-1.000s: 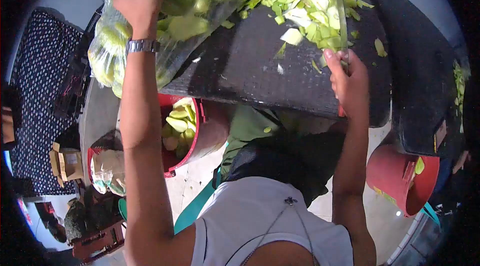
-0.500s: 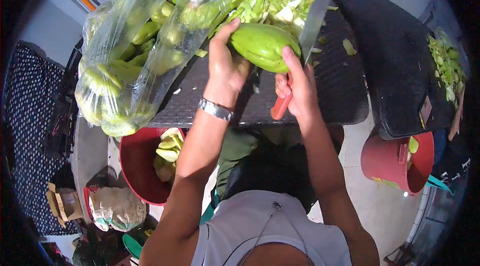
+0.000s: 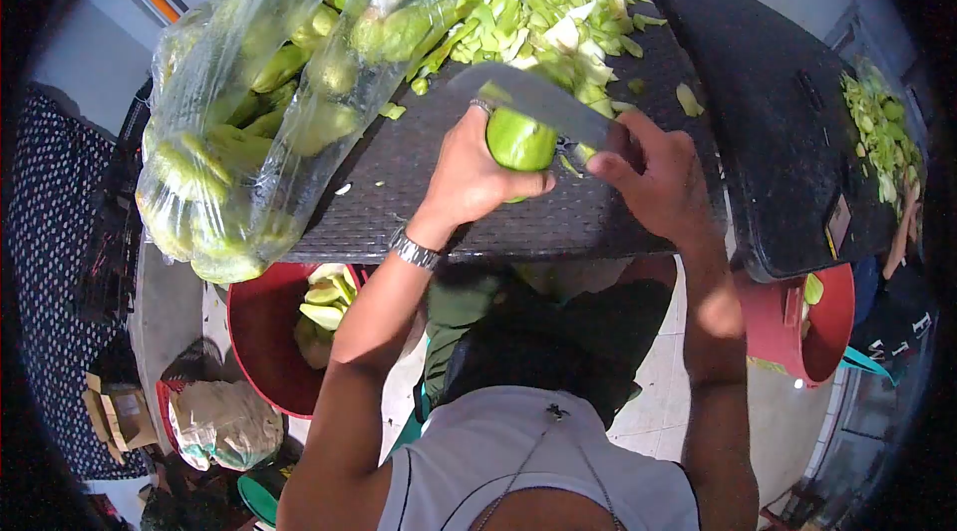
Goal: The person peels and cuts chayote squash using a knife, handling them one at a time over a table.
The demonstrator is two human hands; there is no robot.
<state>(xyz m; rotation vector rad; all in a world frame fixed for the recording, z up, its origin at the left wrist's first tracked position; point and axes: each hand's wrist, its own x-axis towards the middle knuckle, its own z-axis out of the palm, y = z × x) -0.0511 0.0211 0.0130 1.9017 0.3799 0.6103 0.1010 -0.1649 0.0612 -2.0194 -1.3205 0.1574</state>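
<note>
My left hand (image 3: 478, 172) is wrapped round a green fruit (image 3: 520, 142) held upright over the dark woven table (image 3: 419, 182). In my right hand (image 3: 663, 177) is a knife (image 3: 543, 102), its broad blade pointing left across the top of the fruit and slightly blurred; its handle is hidden in my fingers. Behind the fruit lies a heap of pale green peelings and pieces (image 3: 538, 7). A clear plastic bag (image 3: 269, 112) full of green fruits lies at the table's left side.
Below the table's left edge a red bucket (image 3: 261, 332) holds cut pieces. Another red bucket (image 3: 825, 332) stands at the right, below a second black table (image 3: 768, 132) with more peelings (image 3: 882, 132). Part of another person's arm (image 3: 904, 227) shows at the far right.
My left hand first left the bag with a green fruit. Since then the fruit has turned upright, and the knife has swung from pointing up to lying leftward across its top.
</note>
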